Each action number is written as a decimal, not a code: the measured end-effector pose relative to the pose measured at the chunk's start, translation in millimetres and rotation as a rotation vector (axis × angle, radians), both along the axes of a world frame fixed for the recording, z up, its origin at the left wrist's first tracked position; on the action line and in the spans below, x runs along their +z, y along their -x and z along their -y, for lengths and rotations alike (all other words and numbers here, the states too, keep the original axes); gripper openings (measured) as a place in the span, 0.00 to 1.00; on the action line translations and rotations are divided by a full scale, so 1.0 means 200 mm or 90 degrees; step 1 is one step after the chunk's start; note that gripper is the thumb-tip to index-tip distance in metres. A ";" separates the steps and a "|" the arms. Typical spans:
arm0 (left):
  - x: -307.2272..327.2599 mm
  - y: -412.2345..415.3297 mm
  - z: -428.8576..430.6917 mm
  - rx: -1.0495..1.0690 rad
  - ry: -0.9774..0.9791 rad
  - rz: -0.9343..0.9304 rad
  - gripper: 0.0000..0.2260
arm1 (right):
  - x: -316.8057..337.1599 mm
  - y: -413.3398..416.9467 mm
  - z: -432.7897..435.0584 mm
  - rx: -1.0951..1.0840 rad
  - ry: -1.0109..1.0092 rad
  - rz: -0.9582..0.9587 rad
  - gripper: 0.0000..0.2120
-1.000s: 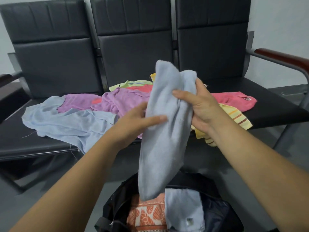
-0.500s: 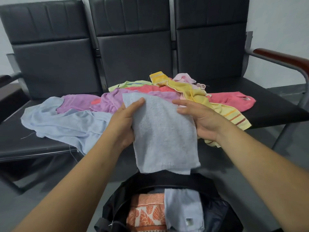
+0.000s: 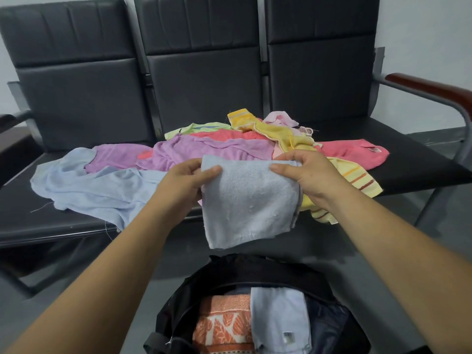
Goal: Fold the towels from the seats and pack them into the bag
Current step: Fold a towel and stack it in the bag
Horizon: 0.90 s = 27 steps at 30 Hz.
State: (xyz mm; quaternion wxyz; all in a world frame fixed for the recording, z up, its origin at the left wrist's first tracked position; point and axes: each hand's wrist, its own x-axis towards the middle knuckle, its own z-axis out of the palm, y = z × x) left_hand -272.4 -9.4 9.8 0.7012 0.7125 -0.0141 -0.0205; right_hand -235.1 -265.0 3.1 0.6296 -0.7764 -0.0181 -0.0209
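Note:
A folded light blue towel [image 3: 249, 203] hangs in the air above the open black bag [image 3: 224, 270]. My left hand [image 3: 187, 178] pinches its top left corner, and my right hand [image 3: 306, 175] pinches its top right corner. Inside the bag lie a folded orange leaf-patterned towel [image 3: 222, 325] and a folded pale blue towel [image 3: 281, 320]. On the black seats [image 3: 408, 159] behind lies a heap of loose towels: a pale blue one [image 3: 84, 185] at left, a purple one [image 3: 204, 152], a yellow striped one [image 3: 293, 139] and a pink one [image 3: 355, 152].
Three joined black seats with high backrests [image 3: 204, 67] fill the background. A brown-topped metal armrest [image 3: 429, 90] juts out at right, and a dark armrest [image 3: 7, 118] at the left edge. Grey floor [image 3: 76, 290] surrounds the bag.
The blue towel was held bunched and hanging long; it has since been folded shorter and spread flat between both hands, which now grip its top corners lower down.

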 end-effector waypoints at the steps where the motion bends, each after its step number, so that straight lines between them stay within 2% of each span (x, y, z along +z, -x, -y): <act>1: 0.00 0.00 0.00 -0.022 -0.008 0.006 0.16 | 0.01 0.00 0.00 0.021 -0.050 -0.024 0.11; 3: -0.01 0.01 0.00 -0.029 -0.029 0.025 0.18 | 0.04 0.01 0.01 0.114 -0.177 -0.089 0.12; 4: -0.02 0.00 0.00 -0.012 -0.039 0.035 0.17 | 0.05 0.02 0.02 0.156 -0.199 -0.108 0.16; 6: -0.03 0.00 -0.02 0.036 -0.059 0.050 0.12 | 0.06 0.01 0.05 0.174 -0.110 -0.092 0.20; 9: -0.03 0.00 -0.02 0.064 -0.081 0.079 0.10 | 0.09 0.02 0.05 0.084 0.144 0.024 0.17; 12: -0.01 0.02 0.01 0.080 -0.082 0.119 0.10 | 0.09 0.00 0.07 0.001 0.190 0.098 0.17; 15: -0.01 0.03 0.04 0.095 -0.068 0.152 0.08 | 0.09 -0.02 0.09 -0.048 0.150 0.101 0.16; 18: 0.00 0.02 0.05 0.117 -0.064 0.183 0.07 | 0.08 -0.01 0.10 -0.051 0.135 0.128 0.07; 21: 0.00 0.03 0.04 0.097 -0.001 0.190 0.09 | 0.07 0.01 0.09 0.010 -0.035 0.087 0.04; 23: 0.01 0.04 0.04 0.084 0.019 0.188 0.10 | 0.07 0.02 0.08 0.059 -0.157 0.044 0.06; 27: 0.00 0.03 0.06 0.113 0.018 0.179 0.09 | 0.11 0.04 0.04 0.054 -0.245 -0.001 0.10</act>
